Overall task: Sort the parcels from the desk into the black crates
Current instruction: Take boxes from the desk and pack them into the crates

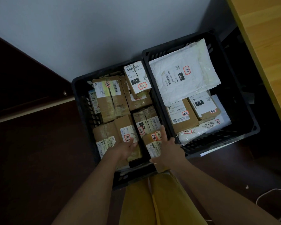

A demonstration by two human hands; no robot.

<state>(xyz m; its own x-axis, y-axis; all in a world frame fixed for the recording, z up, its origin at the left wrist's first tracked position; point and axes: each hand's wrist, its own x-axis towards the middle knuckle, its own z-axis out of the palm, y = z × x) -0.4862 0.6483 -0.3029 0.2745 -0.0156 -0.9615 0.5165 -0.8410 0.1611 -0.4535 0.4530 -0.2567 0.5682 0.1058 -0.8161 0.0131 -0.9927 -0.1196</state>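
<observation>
Two black crates are sitting side by side on the dark floor against a pale wall, with the wooden desk (264,51) edging in at the far right. The left crate (81,101) is packed almost full with brown cardboard parcels standing tight against each other, most showing white labels with red-ringed stickers. The right crate (243,111) is holding a big white mailer (182,73) laid flat across its far half, two small boxes and some white bags nearer the person.

Both hands are working in the near right corner of the left crate. The left hand (126,149) is lying with fingers fairly straight on a brown box (126,130) bearing a red-ringed sticker, seemingly pressing or steadying it so the neighbours are not tipping. The right hand (166,146) is resting, fingers extended, against a small labelled parcel (153,144) wedged next to the wall shared with the other crate; whether its thumb is hooked round the far side is hidden. My guess is that this parcel is being seated into the last gap, one hand guiding it and the other holding room for it.

Little space is remaining in the left crate, so sorting there is looking nearly finished; the right crate is offering more room.
</observation>
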